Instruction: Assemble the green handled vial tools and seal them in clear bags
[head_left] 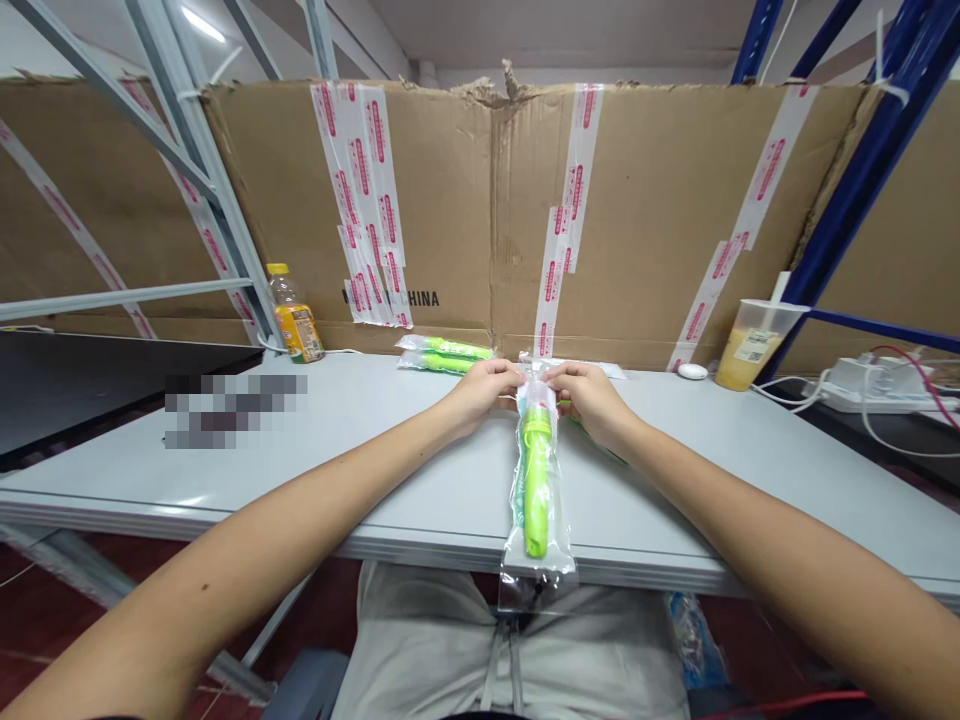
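A long lime-green item (534, 490) lies inside a clear plastic bag (537, 570) on the white table (300, 470), pointing toward me, with the bag's near end hanging over the front edge. My left hand (487, 390) and my right hand (589, 395) meet at the bag's far end. Both have their fingers pinched on the bag's opening. Behind my hands lie two more bagged green items (442, 355), side by side.
A yellow-capped drink bottle (295, 315) stands at the back left. A lidded cup of yellow drink (754, 343) and a small white object (691, 371) sit at the back right, beside a power strip with cables (877, 385). Taped cardboard (637, 210) walls the back.
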